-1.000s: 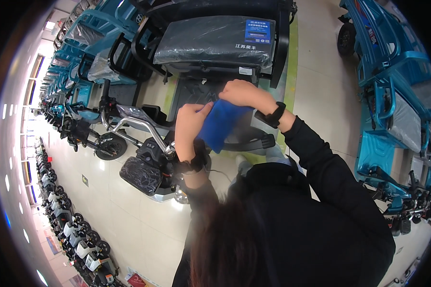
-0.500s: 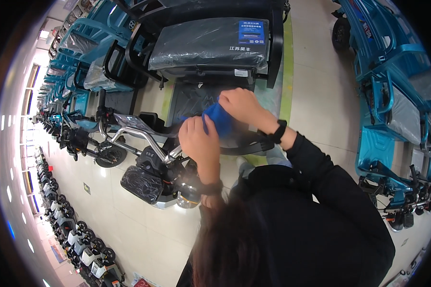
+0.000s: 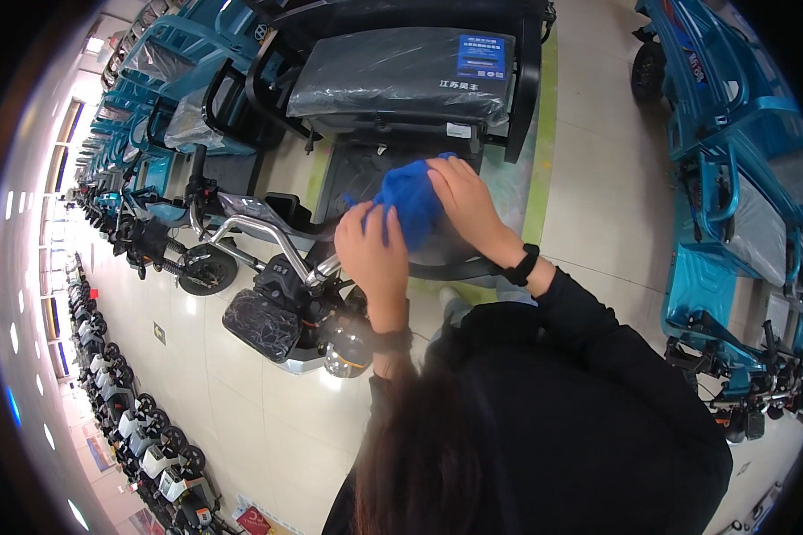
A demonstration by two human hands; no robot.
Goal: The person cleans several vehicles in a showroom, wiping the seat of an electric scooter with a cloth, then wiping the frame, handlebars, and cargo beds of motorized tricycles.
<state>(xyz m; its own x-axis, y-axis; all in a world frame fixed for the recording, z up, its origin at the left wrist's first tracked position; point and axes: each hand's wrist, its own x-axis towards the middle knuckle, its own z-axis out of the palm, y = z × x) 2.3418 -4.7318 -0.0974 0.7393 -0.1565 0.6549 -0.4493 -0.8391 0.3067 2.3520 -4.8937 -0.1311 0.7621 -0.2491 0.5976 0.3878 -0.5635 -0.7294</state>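
Note:
A crumpled blue cloth (image 3: 412, 203) is held between my two hands, over the dark footwell of an electric tricycle. My left hand (image 3: 371, 248) grips its near left part, fingers bent over the fabric. At its upper right end, my right hand (image 3: 465, 198) has its fingers closed on the cloth. Just left of my left hand are the tricycle's silver handlebar tubes (image 3: 268, 234), with a headlight (image 3: 263, 323) wrapped in clear film in front. Beyond the cloth is the black seat (image 3: 401, 76), covered in plastic film and bearing a blue label.
Teal cargo tricycles (image 3: 732, 205) stand along the right side, more of them (image 3: 183, 53) at the upper left. A row of scooters (image 3: 147, 437) lines the lower left. A green-yellow floor stripe (image 3: 544, 134) runs beside the tricycle. Pale tiles (image 3: 598, 187) cover the floor.
My right hand has moved slightly right and down, its fingers more extended over the cloth. More of the blue cloth shows between my hands. The view has shifted slightly.

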